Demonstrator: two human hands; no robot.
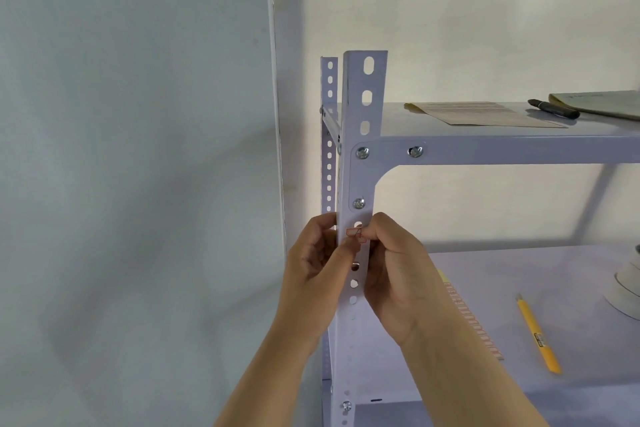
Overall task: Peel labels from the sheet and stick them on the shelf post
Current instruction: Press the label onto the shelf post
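A white slotted shelf post [363, 121] rises in the middle of the view. A small white label with a red border [354, 233] lies against the post's front face, just below a screw. My left hand [317, 263] wraps the post's left edge, its thumb touching the label's lower left. My right hand [394, 270] pinches the label's right end against the post with thumb and fingertip. The label sheet [476, 326], with rows of red-bordered labels, lies on the lower shelf [519, 274], partly hidden behind my right forearm.
A yellow utility knife [538, 336] lies on the lower shelf, with white tape rolls [628, 288] at the right edge. The upper shelf [502, 149] carries papers [485, 113] and a black marker [553, 108]. A second post [329, 135] stands behind, near the wall.
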